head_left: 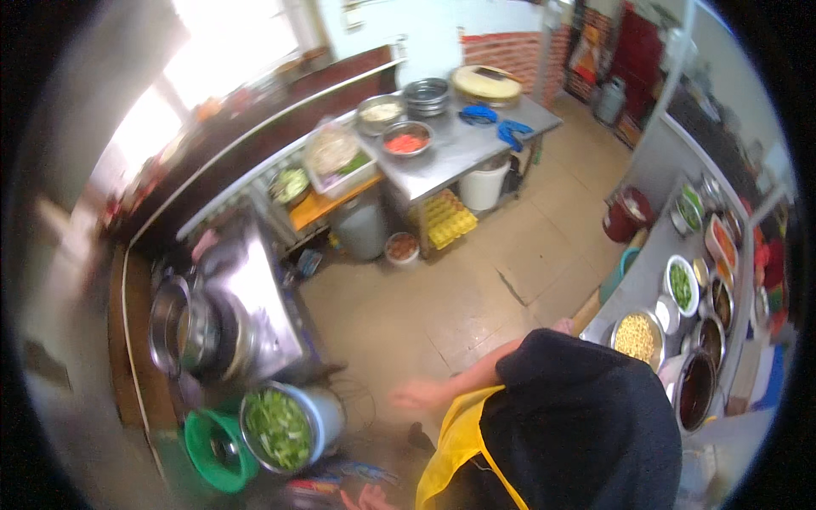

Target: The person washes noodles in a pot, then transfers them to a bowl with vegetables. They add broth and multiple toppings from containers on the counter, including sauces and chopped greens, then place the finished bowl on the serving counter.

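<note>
My right hand (416, 395) is held out over the tiled floor, its bare forearm leading back to my black sleeve (586, 408). Its fingers are smeared by motion, and I make out nothing in it. Only part of my left hand (367, 498) shows at the lower edge, its fingers apart and nothing visible in them. A yellow apron (463, 425) covers my front. Left of my hands stands a blue-grey bucket (327, 421), with a metal bowl of cut green vegetables (279, 429) at its mouth. Beside that is a green plastic tub (200, 463).
A metal sink counter (272, 314) holds large pots (200, 331) at the left. Across the room, a steel table (450, 161) carries bowls, blue cloths and a round yellowish board (486, 83). Along the right, another counter (605, 325) bears several bowls of ingredients. A grey bin (361, 229) stands on the floor.
</note>
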Action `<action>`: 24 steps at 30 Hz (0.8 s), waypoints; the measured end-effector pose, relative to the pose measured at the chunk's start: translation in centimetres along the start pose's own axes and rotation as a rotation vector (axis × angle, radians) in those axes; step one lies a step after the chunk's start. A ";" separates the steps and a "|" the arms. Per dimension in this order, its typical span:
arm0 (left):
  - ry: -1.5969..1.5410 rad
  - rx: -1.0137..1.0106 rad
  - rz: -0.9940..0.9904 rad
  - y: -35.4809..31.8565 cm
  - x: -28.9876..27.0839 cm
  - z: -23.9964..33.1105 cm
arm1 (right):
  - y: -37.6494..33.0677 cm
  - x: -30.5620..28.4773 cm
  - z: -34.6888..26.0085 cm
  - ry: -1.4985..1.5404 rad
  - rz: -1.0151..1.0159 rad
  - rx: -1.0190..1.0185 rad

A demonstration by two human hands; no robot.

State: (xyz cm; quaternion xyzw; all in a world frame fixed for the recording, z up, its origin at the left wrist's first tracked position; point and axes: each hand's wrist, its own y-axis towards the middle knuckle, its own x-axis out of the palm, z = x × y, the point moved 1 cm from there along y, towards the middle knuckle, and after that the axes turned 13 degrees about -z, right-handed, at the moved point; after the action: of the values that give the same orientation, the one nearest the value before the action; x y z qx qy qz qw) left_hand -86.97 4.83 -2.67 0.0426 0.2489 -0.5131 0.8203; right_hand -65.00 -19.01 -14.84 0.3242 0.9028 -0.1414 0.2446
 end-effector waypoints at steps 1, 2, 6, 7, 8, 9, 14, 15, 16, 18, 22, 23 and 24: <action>0.056 0.026 -0.031 2.0 1.6 2.3 | -1.2 -3.6 3.1 0.012 -0.052 0.148; 0.109 0.053 -0.060 4.3 3.0 4.5 | -2.5 -6.6 5.7 0.021 0.029 0.229; 0.264 0.029 -0.181 12.0 8.1 11.4 | -9.8 -16.2 16.7 0.111 0.384 0.326; 0.203 0.046 -0.213 13.4 9.2 12.5 | -11.9 -17.3 19.8 0.130 0.470 0.315; 0.205 0.066 -0.262 15.1 10.4 13.2 | -14.2 -17.8 23.0 0.003 0.488 0.451; 0.203 0.084 -0.312 17.1 11.8 13.8 | -16.7 -17.9 26.1 -0.143 0.546 0.489; -0.068 0.085 -0.615 27.2 22.0 14.2 | -28.9 -12.8 34.8 0.482 0.389 1.503; 0.011 0.177 -0.729 29.4 24.1 14.8 | -31.1 -12.2 34.5 0.478 0.409 1.489; 0.216 0.088 -0.826 30.9 25.8 15.4 | -32.6 -11.6 33.6 0.552 0.511 1.529; 0.457 0.090 -0.974 33.7 30.0 18.0 | -34.8 -11.5 31.5 0.331 0.548 1.650; 0.449 0.521 -1.010 37.9 38.9 26.3 | -35.9 -15.6 32.3 0.291 0.892 1.901; 0.475 0.570 -1.034 38.7 40.5 28.2 | -35.7 -17.8 34.3 0.421 0.970 1.876; 0.504 0.610 -1.044 39.5 41.9 30.0 | -35.4 -20.6 36.8 0.587 1.086 1.795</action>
State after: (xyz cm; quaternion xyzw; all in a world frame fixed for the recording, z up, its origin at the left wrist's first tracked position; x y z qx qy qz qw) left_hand -27.27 -20.74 -2.82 0.2659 0.2646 -0.8658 0.3312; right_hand -61.46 -71.39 -31.34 0.7615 0.2298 -0.5393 -0.2764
